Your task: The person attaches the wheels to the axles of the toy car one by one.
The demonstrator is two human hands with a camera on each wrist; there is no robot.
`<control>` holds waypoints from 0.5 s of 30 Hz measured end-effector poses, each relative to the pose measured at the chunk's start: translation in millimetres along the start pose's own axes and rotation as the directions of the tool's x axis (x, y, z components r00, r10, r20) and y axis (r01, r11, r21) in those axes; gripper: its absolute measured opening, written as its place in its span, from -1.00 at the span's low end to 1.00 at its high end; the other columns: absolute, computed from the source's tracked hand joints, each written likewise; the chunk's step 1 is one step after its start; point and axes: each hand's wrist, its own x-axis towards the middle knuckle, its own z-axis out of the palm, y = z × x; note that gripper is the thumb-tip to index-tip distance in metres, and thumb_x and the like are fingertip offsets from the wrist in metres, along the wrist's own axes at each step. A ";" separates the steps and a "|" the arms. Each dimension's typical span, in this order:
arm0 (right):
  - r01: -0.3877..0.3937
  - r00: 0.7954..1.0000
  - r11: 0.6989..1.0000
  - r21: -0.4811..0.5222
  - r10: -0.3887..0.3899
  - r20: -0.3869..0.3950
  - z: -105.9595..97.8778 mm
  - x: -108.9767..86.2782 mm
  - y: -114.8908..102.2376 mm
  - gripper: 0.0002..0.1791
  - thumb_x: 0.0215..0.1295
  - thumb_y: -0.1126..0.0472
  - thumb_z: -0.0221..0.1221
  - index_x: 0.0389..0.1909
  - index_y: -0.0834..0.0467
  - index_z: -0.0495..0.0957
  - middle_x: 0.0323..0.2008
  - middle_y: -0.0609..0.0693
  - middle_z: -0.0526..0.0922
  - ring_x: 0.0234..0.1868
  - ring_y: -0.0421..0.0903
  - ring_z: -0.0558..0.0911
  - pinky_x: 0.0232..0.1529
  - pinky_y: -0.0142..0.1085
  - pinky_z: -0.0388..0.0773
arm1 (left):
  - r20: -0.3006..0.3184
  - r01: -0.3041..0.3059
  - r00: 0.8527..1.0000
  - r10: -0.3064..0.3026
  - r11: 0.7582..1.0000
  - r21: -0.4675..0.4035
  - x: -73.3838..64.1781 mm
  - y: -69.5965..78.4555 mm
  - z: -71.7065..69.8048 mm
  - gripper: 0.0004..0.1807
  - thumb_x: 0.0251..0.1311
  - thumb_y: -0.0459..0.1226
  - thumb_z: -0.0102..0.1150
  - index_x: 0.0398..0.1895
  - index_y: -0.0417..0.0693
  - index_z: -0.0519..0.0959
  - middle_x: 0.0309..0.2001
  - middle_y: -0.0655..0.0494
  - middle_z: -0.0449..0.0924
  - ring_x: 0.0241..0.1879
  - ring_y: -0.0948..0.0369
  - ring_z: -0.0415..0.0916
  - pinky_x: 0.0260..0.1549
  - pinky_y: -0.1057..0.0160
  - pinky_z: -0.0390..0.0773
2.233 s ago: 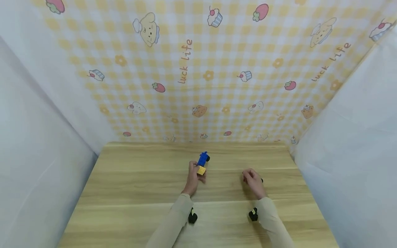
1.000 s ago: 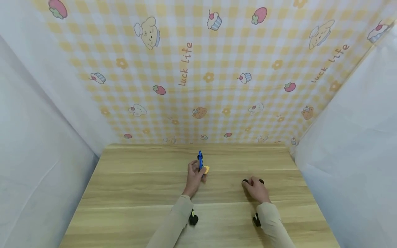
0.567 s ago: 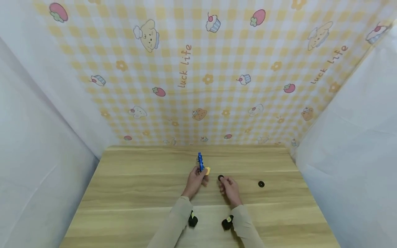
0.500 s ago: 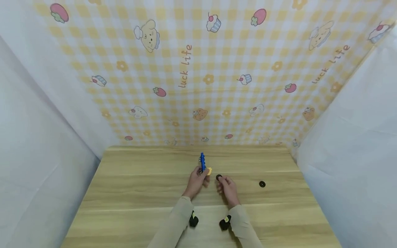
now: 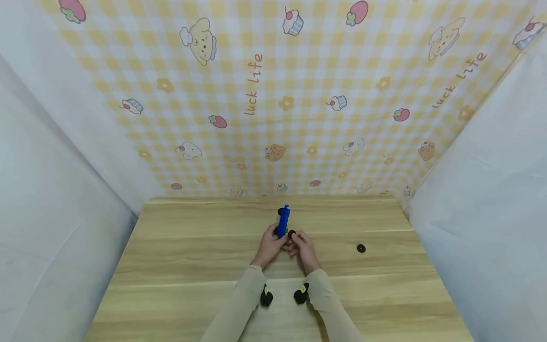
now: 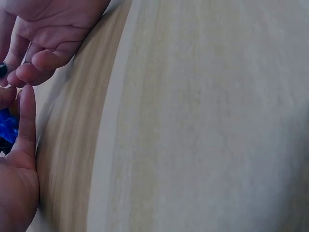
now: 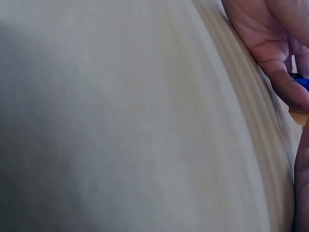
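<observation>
In the head view my left hand (image 5: 268, 246) grips a blue toy car (image 5: 284, 222), which points away over the table. Black wheels show along its left side, the far one (image 5: 280, 211) plainly. My right hand (image 5: 305, 251) pinches a black tyre (image 5: 292, 233) right at the car's near right side. In the left wrist view the left hand (image 6: 18, 186) frames a bit of the blue car (image 6: 7, 126), and the right hand (image 6: 53, 29) is close above it. The right wrist view catches the car's yellow part (image 7: 298, 117) below the left thumb; the right hand (image 7: 302, 179) is mostly cut off.
A second black tyre (image 5: 361, 248) lies flat on the wooden table (image 5: 192, 261), to the right of both hands. Behind the table hangs a yellow checked cloth (image 5: 273, 128), with white sheets at both sides. Black camera mounts (image 5: 266, 298) sit at the wrists.
The right hand has picked up one of two tyres on the right and carried it left to the car. The left hand has turned the car over in its grip.
</observation>
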 end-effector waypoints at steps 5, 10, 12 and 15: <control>-0.001 1.000 0.997 -0.072 0.002 0.017 1.6 -0.6 4.9 -0.67 0.52 0.11 0.07 -0.16 0.38 0.46 -0.42 -0.08 0.56 -0.52 -0.18 0.56 -0.50 -0.38 0.55 | 0.007 0.030 1.000 -0.030 1.000 0.007 -2.7 0.5 -1.2 -0.32 0.24 -0.37 0.21 0.44 -0.20 0.26 0.23 -0.28 0.49 -0.03 0.05 0.65 -0.13 0.25 0.63; -0.024 0.999 0.990 -0.142 0.028 0.025 0.6 -0.4 4.6 -0.71 0.55 0.10 0.02 -0.11 0.30 0.48 -0.39 0.00 0.56 -0.48 -0.16 0.55 -0.46 -0.36 0.57 | 0.020 0.054 0.998 -0.054 0.999 -0.005 -3.8 1.2 -0.2 -0.31 0.23 -0.37 0.08 0.47 -0.17 0.24 0.23 -0.21 0.46 -0.16 0.15 0.61 -0.23 0.27 0.63; -0.028 0.999 0.987 -0.160 0.034 0.035 0.0 0.1 1.8 -0.72 0.56 0.12 0.01 -0.08 0.30 0.48 -0.38 0.06 0.56 -0.46 -0.14 0.56 -0.44 -0.33 0.59 | 0.031 0.053 0.998 -0.052 0.998 -0.024 -2.9 1.6 0.2 -0.34 0.26 -0.35 0.01 0.48 -0.17 0.23 0.18 -0.22 0.46 -0.22 0.13 0.61 -0.25 0.23 0.66; -0.030 0.997 0.984 -0.174 0.041 0.059 0.7 -3.4 -8.5 -0.72 0.57 0.18 -0.01 -0.04 0.35 0.47 -0.37 0.16 0.57 -0.43 -0.10 0.56 -0.41 -0.30 0.61 | 0.055 0.063 0.997 -0.060 0.996 -0.061 -2.4 3.7 -0.4 -0.40 0.36 -0.33 -0.08 0.48 -0.17 0.23 0.17 -0.25 0.43 -0.21 0.08 0.62 -0.24 0.13 0.70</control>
